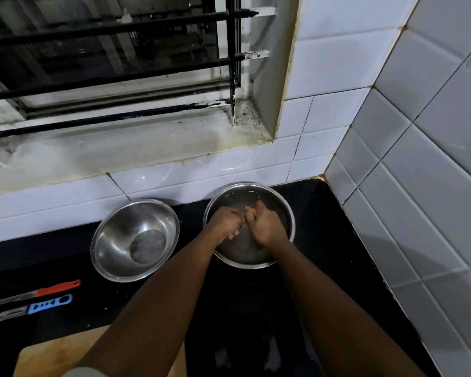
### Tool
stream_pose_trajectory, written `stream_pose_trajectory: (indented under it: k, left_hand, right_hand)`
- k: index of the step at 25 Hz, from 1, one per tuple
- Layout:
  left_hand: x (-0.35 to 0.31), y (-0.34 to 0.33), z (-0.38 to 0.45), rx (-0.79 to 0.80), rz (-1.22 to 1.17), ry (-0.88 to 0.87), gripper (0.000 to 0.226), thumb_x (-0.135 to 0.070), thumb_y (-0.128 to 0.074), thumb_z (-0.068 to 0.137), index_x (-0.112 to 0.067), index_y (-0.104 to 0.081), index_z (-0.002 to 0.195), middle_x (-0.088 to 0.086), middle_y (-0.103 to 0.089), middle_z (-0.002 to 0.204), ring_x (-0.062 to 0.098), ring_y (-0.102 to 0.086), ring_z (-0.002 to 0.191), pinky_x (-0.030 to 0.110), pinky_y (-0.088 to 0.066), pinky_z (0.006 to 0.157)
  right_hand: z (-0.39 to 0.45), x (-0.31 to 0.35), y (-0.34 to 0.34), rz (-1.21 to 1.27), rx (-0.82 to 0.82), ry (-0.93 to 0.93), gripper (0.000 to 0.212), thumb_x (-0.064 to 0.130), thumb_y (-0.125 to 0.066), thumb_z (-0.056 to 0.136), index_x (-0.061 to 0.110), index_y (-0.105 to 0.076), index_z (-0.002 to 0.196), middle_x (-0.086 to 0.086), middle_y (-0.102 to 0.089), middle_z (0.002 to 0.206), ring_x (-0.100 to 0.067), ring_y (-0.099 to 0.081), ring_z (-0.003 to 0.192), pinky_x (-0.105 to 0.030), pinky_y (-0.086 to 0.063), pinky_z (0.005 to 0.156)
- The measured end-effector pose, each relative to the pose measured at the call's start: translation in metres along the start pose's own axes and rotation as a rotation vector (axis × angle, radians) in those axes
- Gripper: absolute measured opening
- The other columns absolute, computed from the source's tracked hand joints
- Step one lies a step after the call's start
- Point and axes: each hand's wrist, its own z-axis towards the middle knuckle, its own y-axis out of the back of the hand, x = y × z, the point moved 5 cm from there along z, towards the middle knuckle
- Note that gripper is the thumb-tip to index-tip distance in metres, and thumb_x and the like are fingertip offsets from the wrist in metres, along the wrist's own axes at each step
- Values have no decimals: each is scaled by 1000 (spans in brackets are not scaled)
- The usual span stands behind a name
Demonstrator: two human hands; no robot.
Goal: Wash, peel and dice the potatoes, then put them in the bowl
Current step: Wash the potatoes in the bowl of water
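Both my hands are inside a steel bowl (288,213) that holds water, on the black counter near the tiled corner. My right hand (267,227) grips a potato (253,211), of which only a small yellowish patch shows above the knuckles. My left hand (227,223) curls against the same potato from the left, fingers bent down into the water. An empty steel bowl (112,240) stands just left of the water bowl. Whether more potatoes lie in the water is hidden by my hands.
A knife with an orange handle (57,288) and a peeler with a blue handle (49,304) lie on the counter (324,268) at the left. A wooden cutting board (55,355) sits at the front left. White tiled walls close the back and right.
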Motion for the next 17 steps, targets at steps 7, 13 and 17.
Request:
stream_pose_trajectory:
  k: [7,13,17]
  left_hand:
    - [-2,4,-2,-41,-13,-22,24,6,-64,81,-16,-55,78,5,-52,54,15,-44,41,14,-30,36]
    - [-1,2,3,-58,94,-108,32,7,-62,79,-16,-55,100,1,-61,76,18,-57,68,24,-46,58]
    - [-2,-6,1,-6,204,-101,42,-9,-60,88,-16,-47,127,13,-57,119,24,-60,101,25,-47,79]
  right_hand:
    - [3,-3,-5,-225,15,-45,51,47,-24,105,13,-61,111,-20,-69,106,-39,-63,103,-41,-47,84]
    - [0,1,-3,-97,-2,-40,44,48,-27,103,15,-54,113,-20,-66,109,-40,-61,105,-46,-48,88]
    - [5,-6,-10,-6,94,-81,39,37,-44,100,8,-50,124,-25,-47,127,-43,-54,115,-43,-42,101]
